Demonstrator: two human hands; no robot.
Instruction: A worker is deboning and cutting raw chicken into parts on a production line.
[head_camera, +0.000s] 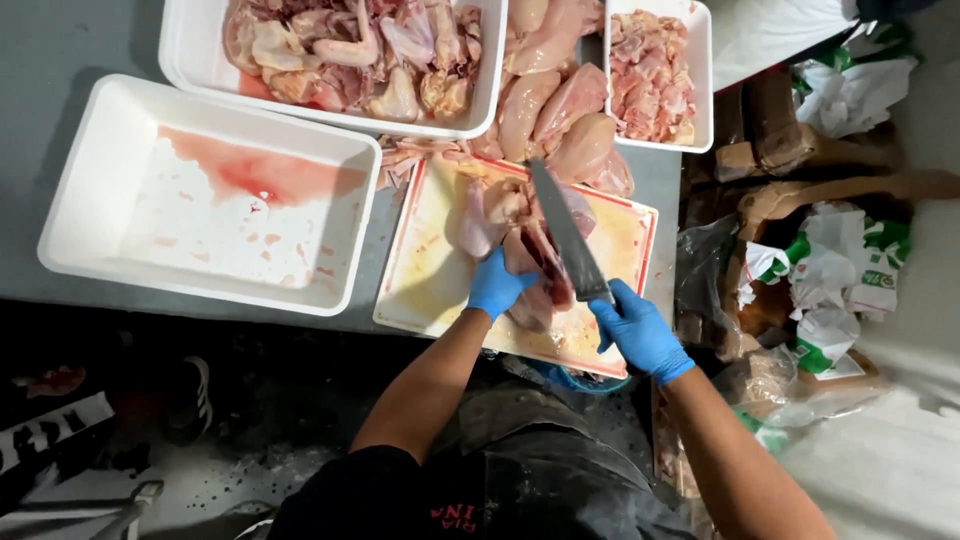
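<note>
A grey worktop (60, 60) carries an empty white tray (90, 200) smeared with red juice, a tray of chicken pieces (190, 50) and a small tray of cuts (700, 60). On the cutting board (420, 290) lies a chicken (500, 215). The left hand (497, 285), blue-gloved, presses its fingers (505, 275) on the carcass's near end. The right hand (638, 335) has its fingers wrapped round a knife (565, 235), blade lying across the meat.
</note>
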